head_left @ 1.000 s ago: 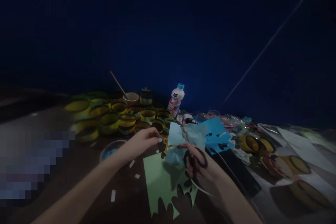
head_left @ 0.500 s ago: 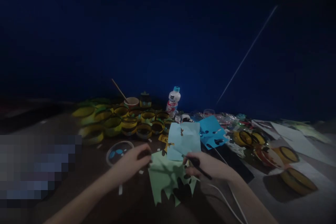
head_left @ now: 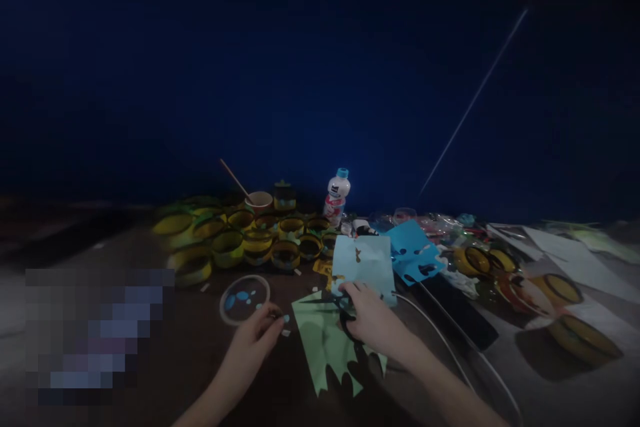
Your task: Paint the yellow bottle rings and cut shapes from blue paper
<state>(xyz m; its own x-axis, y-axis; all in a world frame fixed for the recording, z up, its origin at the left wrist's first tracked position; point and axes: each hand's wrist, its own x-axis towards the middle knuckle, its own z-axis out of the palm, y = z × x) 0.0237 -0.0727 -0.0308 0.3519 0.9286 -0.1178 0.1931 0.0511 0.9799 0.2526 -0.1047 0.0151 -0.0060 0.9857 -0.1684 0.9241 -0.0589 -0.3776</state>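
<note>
My right hand point(head_left: 373, 315) grips a pair of dark scissors point(head_left: 323, 301), its blades pointing left over a pale green sheet of paper point(head_left: 315, 340) with a jagged, cut lower edge. My left hand point(head_left: 255, 337) has its fingers pinched together, with a small light-blue paper piece point(head_left: 287, 319) at the fingertips. Just beyond that hand lies a round clear lid point(head_left: 221, 307) holding several blue paper bits. A light-blue sheet point(head_left: 367, 257) with small cut-outs partly lies under my right hand, and a brighter blue sheet point(head_left: 411, 243) with holes overlaps behind it.
Several yellow rings point(head_left: 227, 248) crowd the back left, near a cup point(head_left: 260, 200) with a stick. A drink bottle point(head_left: 336, 197) stands centrally behind the papers. To the right are a dark flat object point(head_left: 457, 310), a white cable point(head_left: 440, 323), more yellow rings point(head_left: 583, 339) and white sheets point(head_left: 580, 260).
My left hand has drawn back from the green sheet toward the clear lid, fingers now pinched. The scissors have swung round to point left across the green sheet. The view has shifted slightly.
</note>
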